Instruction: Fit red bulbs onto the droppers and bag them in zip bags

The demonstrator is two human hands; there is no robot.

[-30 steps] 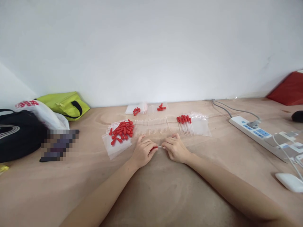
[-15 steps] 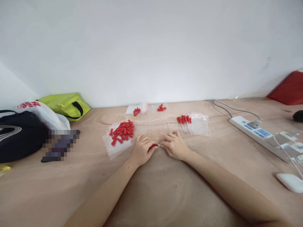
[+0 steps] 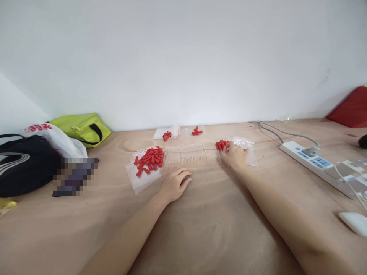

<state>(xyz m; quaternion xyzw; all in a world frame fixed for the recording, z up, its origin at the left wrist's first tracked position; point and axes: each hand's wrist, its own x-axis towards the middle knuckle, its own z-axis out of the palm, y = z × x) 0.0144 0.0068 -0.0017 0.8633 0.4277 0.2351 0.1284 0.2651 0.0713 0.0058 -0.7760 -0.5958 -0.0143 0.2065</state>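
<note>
Left of the row of thin tubes (image 3: 192, 154), a loose pile of red bulbs (image 3: 149, 157) on flat plastic bags (image 3: 140, 182): likely to scatter on any tug at the plastic, or on a careless leftward sweep of the left hand (image 3: 175, 185). In front of the row, toward its left end, that same hand, low over the table (image 3: 200, 229), thumb apart from the fingers, no item visible between; cannot see under the palm. Possible on a forward slide from there: a knock against the near ends of the tubes, and a row out of order. Right of the row, red-topped tubes (image 3: 220, 145), partly covered by the right hand (image 3: 236, 154), with fingertips bent down among them; cannot tell whether pinched on one or merely touching. Could roll or cross one another through crowding by those fingers; could also shift from a drag on the clear bag (image 3: 252, 157), farther right of the row.

Compared with half a second ago: left hand at much the same place in front of the row, but now without the red bulb at its fingertips; right hand gone from there, now right of the row, at the red-topped tubes. No clear change in the row or pile.
</note>
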